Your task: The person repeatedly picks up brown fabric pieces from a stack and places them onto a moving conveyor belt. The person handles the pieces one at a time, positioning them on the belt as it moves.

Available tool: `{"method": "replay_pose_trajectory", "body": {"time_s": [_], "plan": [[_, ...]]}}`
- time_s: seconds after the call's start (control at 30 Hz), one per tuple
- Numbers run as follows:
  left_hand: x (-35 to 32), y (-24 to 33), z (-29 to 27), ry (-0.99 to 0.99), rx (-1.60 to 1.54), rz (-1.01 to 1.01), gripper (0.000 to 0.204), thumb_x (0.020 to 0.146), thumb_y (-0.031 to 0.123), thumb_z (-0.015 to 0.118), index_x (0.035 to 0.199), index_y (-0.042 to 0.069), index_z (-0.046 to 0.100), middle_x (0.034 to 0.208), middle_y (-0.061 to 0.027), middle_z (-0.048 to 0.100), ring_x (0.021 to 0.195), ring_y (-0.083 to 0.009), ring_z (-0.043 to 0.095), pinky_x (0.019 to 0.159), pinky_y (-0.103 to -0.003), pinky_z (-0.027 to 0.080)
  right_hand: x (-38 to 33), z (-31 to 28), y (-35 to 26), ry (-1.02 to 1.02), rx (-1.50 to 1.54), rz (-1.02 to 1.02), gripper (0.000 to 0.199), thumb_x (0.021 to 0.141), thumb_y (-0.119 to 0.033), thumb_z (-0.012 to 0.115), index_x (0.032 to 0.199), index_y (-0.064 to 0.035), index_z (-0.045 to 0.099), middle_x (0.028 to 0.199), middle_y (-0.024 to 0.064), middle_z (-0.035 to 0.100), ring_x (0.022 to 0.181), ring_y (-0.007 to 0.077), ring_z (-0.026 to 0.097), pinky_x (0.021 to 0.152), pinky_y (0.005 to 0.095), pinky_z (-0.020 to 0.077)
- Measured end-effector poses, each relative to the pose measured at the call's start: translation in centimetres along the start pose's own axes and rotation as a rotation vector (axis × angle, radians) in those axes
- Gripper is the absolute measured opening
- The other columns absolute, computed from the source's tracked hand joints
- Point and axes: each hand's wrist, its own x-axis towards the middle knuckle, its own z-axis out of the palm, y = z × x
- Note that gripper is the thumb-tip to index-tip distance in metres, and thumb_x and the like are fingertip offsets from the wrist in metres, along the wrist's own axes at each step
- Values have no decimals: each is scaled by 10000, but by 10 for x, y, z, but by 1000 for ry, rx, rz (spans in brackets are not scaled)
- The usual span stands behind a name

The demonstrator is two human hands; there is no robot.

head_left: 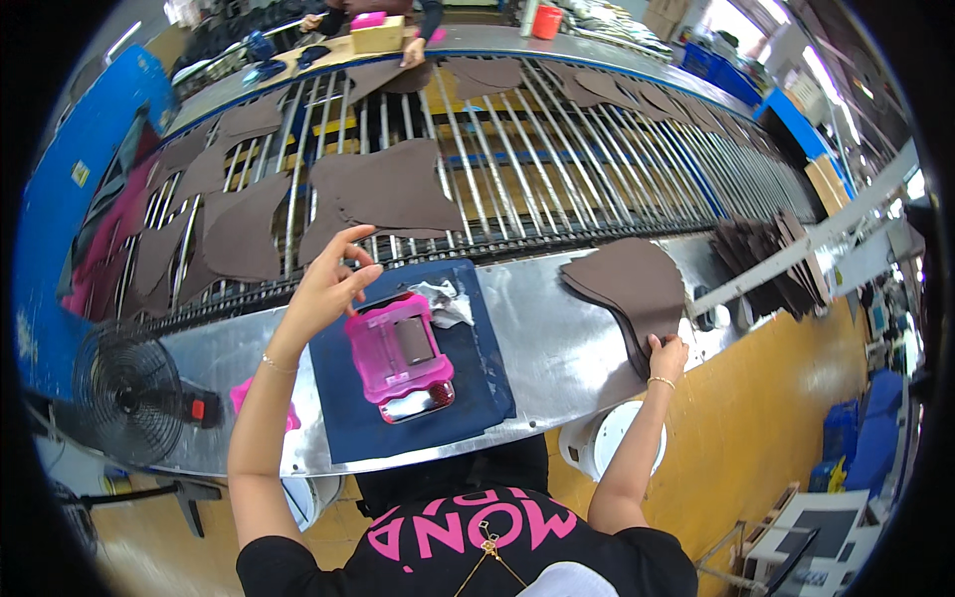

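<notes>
My left hand (336, 277) is raised over the top left corner of a pink plastic tray (370, 350), its fingers apart and nothing visible in them. The tray lies on a dark blue mat (343, 428) and bears a dark rectangular piece. At its near end is a small shiny container (418, 402), dark red and silver. A crumpled white cloth or paper (453, 302) rests beside the tray. On the metal table to the right, my right hand (668, 358) pinches the near edge of a small stack of brown curved sheet pieces (632, 284).
Beyond the table runs a roller conveyor (557, 169) bearing brown pieces (378, 189). A black fan (129, 393) stands at the left. More brown pieces (766, 264) are piled at the right, behind a pale bar (796, 244). A white bucket (607, 438) is below; a co-worker's hand (413, 52) touches far pieces.
</notes>
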Motion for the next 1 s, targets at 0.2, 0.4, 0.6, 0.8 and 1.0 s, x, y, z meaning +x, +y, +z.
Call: {"method": "replay_pose_trajectory", "body": {"time_s": [0.2, 0.4, 0.6, 0.8, 1.0], "plan": [[-11, 3, -2, 0, 2, -11, 501, 874, 155, 646, 1325, 92, 439, 975, -56, 545, 630, -92, 556, 451, -222, 459, 34, 14, 23, -246, 138, 108, 529, 707, -363, 795, 1013, 40, 641, 994, 234, 665, 969, 352, 630, 894, 415, 471], [-18, 2, -8, -38, 47, -30, 415, 883, 205, 644, 1250, 61, 515, 929, -22, 564, 641, -80, 558, 466, -213, 463, 30, 2, 10, -488, 422, 118, 338, 856, -274, 637, 925, 43, 544, 771, 153, 656, 595, 251, 659, 621, 360, 540], [-15, 0, -1, -59, 51, 61, 351, 880, 188, 640, 1187, 35, 562, 839, -35, 590, 566, -75, 543, 473, -240, 440, 19, -2, -8, -262, 214, -53, 397, 838, -306, 669, 1026, -3, 495, 863, 186, 649, 724, 335, 651, 721, 414, 520], [-23, 3, 0, -67, 90, 54, 324, 877, 185, 643, 1151, 25, 579, 828, -48, 596, 559, -94, 549, 485, -261, 463, -2, 5, -26, -189, -13, -37, 762, 647, -360, 840, 1187, 10, 450, 1116, 270, 608, 1055, 411, 586, 924, 422, 462], [-24, 5, 2, -57, 109, 81, 308, 872, 188, 646, 1127, 21, 600, 816, -57, 610, 543, -109, 551, 498, -266, 470, 15, 22, -7, -206, 207, -53, 647, 807, -259, 712, 1295, 33, 405, 1056, 256, 627, 887, 315, 656, 590, 377, 532]]}}
